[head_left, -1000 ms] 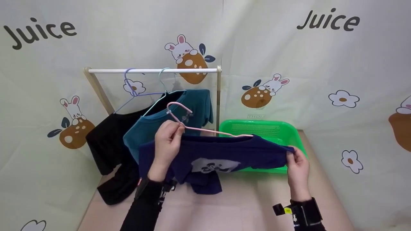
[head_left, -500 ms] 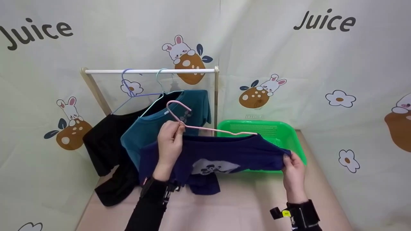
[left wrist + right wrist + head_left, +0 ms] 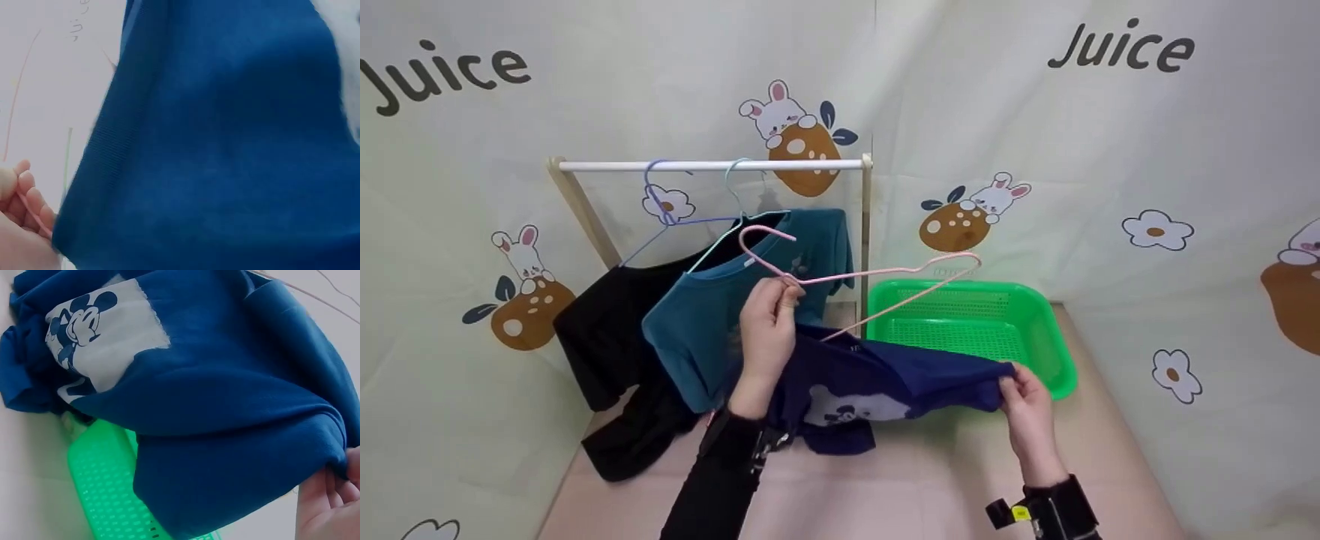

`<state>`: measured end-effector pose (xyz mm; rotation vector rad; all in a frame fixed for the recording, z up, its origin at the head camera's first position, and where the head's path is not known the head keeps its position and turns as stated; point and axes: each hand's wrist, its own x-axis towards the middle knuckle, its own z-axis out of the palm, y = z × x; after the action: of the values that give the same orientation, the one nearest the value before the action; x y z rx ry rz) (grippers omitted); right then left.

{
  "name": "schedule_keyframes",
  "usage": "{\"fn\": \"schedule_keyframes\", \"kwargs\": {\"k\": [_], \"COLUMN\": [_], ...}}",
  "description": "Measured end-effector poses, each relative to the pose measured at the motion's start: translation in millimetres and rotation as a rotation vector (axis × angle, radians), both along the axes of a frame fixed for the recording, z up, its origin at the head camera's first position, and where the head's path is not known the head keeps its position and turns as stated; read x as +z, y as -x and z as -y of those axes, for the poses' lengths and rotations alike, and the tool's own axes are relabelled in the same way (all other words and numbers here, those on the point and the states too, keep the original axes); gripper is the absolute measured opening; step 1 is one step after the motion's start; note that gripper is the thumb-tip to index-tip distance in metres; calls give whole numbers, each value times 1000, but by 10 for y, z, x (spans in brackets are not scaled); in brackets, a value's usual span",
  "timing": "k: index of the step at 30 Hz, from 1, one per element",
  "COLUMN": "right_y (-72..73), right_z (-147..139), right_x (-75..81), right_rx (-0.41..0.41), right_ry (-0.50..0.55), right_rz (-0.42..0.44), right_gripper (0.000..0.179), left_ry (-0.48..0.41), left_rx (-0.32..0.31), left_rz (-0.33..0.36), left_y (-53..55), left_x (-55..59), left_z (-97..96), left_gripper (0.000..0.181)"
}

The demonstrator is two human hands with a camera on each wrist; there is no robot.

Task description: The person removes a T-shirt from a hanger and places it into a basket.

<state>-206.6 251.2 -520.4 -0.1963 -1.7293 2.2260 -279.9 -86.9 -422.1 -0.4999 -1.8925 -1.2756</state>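
My left hand (image 3: pixel 769 330) grips a pink clothes hanger (image 3: pixel 877 273) just below its hook. The hanger's right shoulder end stands bare above the navy T-shirt (image 3: pixel 885 367), and its lower bar runs down into the neckline. Behind my left hand and wrist, the shirt's left part is partly hidden. At the right, my right hand (image 3: pixel 1027 409) pinches a sleeve edge and draws the cloth out sideways. A pale patch with a cartoon mouse (image 3: pixel 84 323) shows on the shirt front in the right wrist view. Navy cloth (image 3: pixel 225 129) fills most of the left wrist view.
A white-railed rack (image 3: pixel 810 165) stands at the back left. From it hang a black garment (image 3: pixel 607 337) on a purple hanger and a teal shirt (image 3: pixel 682 322) on a mint hanger. Behind the sleeve sits a green basket (image 3: pixel 1065 360) on the pale table (image 3: pixel 922 487).
The hanger's right end has come out of the navy T-shirt and risen with my left hand. My right hand has moved left and down with the sleeve.
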Motion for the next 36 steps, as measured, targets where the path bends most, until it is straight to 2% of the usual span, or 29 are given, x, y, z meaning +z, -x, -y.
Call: {"fn": "schedule_keyframes", "kwargs": {"k": [3,7,12,14,18,22,26,29,32,36], "right_y": [25,76,104,106,118,136,127,114,112,112], "right_z": [51,120,197,216,219,175,111,54,-3,-51], "right_x": [-57,-189,-398,-479,-635,-753,-781,-792,-829,-877], "right_rx": [36,76,111,118,134,131,113,110,115,116], "right_ry": [-84,-157,-262,-298,-355,-402,-395,-368,-355,-334], "right_rz": [20,51,129,157,190,205,213,220,223,173], "right_gripper": [21,26,30,30,30,30,30,30,30,28], "left_ry": [-25,-110,-267,-327,-399,-388,-359,-349,-355,-365], "left_rx": [-61,-194,-363,-389,-396,-334,-174,-38,68,150], "left_rz": [66,125,199,215,213,144,80,80,87,78], "left_y": [3,38,116,138,147,172,210,220,237,251], "left_x": [-4,-29,-164,-218,-264,-274,-299,-324,-360,-412], "left_z": [-78,-233,-392,-420,-405,-301,-114,60,233,408], "left_gripper": [13,15,18,19,20,17,14,14,14,15]}}
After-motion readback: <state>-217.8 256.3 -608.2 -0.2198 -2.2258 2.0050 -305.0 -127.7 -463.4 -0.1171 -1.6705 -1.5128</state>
